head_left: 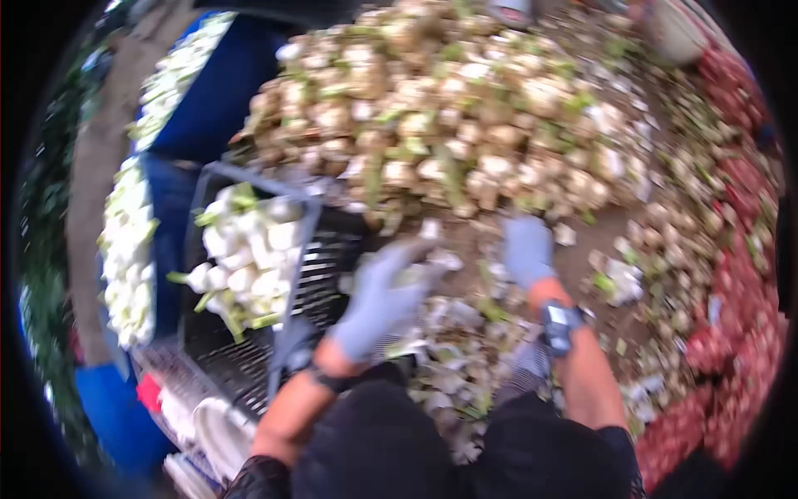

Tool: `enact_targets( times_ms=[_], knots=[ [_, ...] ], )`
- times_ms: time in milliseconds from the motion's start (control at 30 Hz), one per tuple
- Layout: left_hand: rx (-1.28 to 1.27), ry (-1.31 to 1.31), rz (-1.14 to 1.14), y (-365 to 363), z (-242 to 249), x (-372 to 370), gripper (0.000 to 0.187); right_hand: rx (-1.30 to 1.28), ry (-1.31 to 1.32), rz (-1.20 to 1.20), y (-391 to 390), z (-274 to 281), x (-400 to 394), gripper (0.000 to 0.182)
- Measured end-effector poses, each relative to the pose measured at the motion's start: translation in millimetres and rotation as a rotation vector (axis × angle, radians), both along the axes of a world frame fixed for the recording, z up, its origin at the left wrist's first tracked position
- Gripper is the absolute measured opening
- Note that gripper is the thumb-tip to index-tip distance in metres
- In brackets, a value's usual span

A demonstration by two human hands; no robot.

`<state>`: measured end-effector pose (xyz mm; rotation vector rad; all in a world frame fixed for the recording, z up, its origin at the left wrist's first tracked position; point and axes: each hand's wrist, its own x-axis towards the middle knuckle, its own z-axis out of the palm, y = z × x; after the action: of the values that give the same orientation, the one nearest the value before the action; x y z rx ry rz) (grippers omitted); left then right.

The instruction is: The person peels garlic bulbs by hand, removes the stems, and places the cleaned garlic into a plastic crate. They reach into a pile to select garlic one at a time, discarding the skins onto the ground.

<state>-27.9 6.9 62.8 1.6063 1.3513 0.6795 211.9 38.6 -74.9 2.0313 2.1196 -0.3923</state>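
My left hand, in a pale glove, is beside the black crate, its fingers stretched forward and apart, blurred by motion, with nothing visible in them. The black plastic crate stands tilted at my left, with cleaned white garlic bulbs and short green stems inside. My right hand, gloved too and with a watch at the wrist, reaches to the near edge of a large heap of unpeeled garlic. Its fingertips point away from me and are hidden. Loose papery skins litter the ground between my legs.
Blue crates full of white bulbs line the left side. Red net bags are stacked along the right, beside scattered smaller bulbs. A pale bucket stands at the far right, and a blue container at the lower left.
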Motion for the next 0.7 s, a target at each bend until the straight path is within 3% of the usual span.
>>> enact_targets(
  times_ms=[33,67,100,133,167,200,233,333,367,400,433,467,500,533,567,600,700],
  knots=[
    [-0.087,0.037,-0.078,-3,-24,9,0.037,-0.055,0.074,-0.033,-2,-12,6,0.026],
    [-0.132,-0.035,-0.15,-5,-57,12,0.046,0.08,0.298,-0.116,-16,9,5,0.028],
    [-0.17,-0.003,-0.133,-6,-62,22,0.055,0.493,0.492,0.007,-31,-7,8,0.029],
    [0.047,0.023,-0.161,-4,-68,34,0.059,0.077,1.261,-0.483,-41,16,-7,0.029],
    [0.255,0.035,-0.203,-4,-72,41,0.062,0.07,1.273,-0.466,-46,41,-19,0.029],
    [0.252,0.033,-0.195,-4,-71,41,0.062,-0.005,1.484,-0.622,-53,65,-27,0.026],
    [0.088,-0.027,-0.217,-3,-70,44,0.064,-0.08,1.687,-0.788,-58,76,-29,0.022],
    [-0.159,-0.22,-0.209,4,-68,35,0.066,-0.107,1.55,-0.797,-62,70,-20,0.022],
    [-0.266,-0.363,-0.173,3,-67,33,0.066,-0.245,1.662,-0.867,-63,43,0,0.026],
    [-0.326,-0.384,-0.25,1,-59,31,0.064,-0.35,1.693,-0.82,-64,56,-1,0.035],
    [-0.383,-0.408,-0.331,1,-47,28,0.063,-0.251,1.283,-0.433,-63,71,0,0.039],
    [-0.373,-0.352,-0.367,-1,-37,28,0.063,-0.287,1.26,-0.385,-60,87,-2,0.039],
    [-0.361,-0.29,-0.392,-4,-32,28,0.062,-0.228,1.318,-0.38,-63,86,-4,0.04],
    [-0.392,-0.335,-0.351,-8,-34,27,0.064,-0.372,1.451,-0.542,-64,97,-7,0.042],
    [-0.419,-0.366,-0.305,-9,-35,26,0.066,-0.476,1.405,-0.652,-62,115,-11,0.042],
    [-0.565,-0.522,-0.217,-10,-32,26,0.069,-0.482,1.396,-0.663,-62,113,-10,0.04],
    [-0.579,-0.663,-0.184,-10,-38,24,0.07,-0.464,1.459,-0.676,-68,109,-16,0.036]
  ],
)
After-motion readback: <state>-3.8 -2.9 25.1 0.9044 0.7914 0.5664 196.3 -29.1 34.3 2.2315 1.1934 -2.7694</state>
